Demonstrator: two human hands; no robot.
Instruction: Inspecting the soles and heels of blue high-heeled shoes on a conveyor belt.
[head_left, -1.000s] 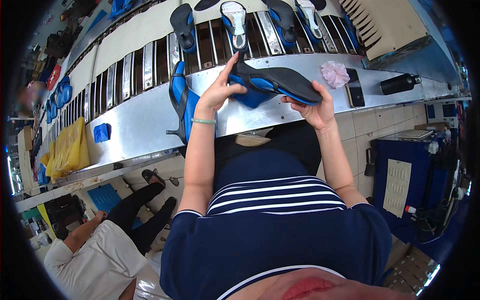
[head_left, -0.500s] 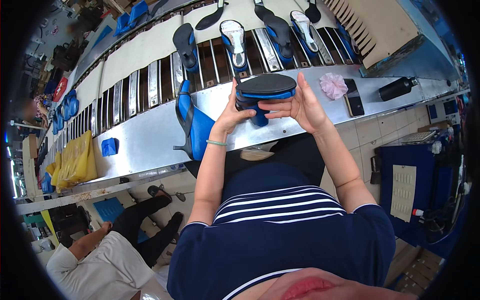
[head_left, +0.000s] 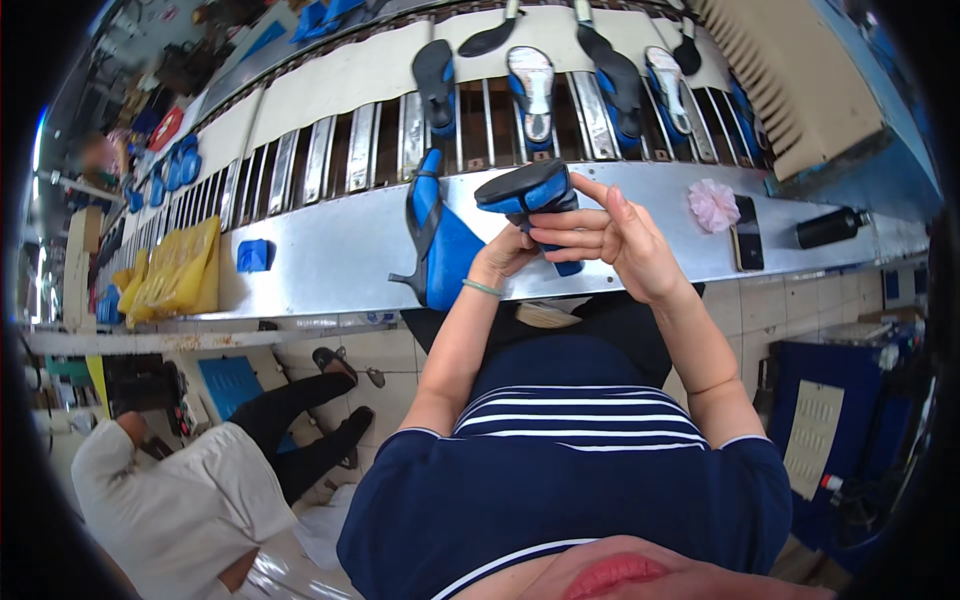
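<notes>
A black-soled shoe (head_left: pixel 520 188) on a blue last is held over the metal table edge, its sole tilted up. My left hand (head_left: pixel 505 255) is closed round its lower part, the fingers partly hidden behind it. My right hand (head_left: pixel 635 240) lies along the shoe's right side with fingers stretched out and thumb raised, touching it. Just left of my left hand, a second shoe (head_left: pixel 455 255), a black strapped upper with a thin heel on a blue last, lies on its side on the metal.
Beyond stands a slatted conveyor (head_left: pixel 320 145) bearing several shoes and soles. To the right are a pink scrunchie (head_left: pixel 713 205), a phone (head_left: pixel 747 235), a black bottle (head_left: pixel 830 229) and a blue machine housing (head_left: pixel 840 165). At left lie yellow bags (head_left: pixel 180 275). A person in white (head_left: pixel 190 490) sits lower left.
The held shoe has turned and tilted, its sole now angled and its toe no longer facing right. My left hand has slid lower beneath it. The whole view has shifted to the left.
</notes>
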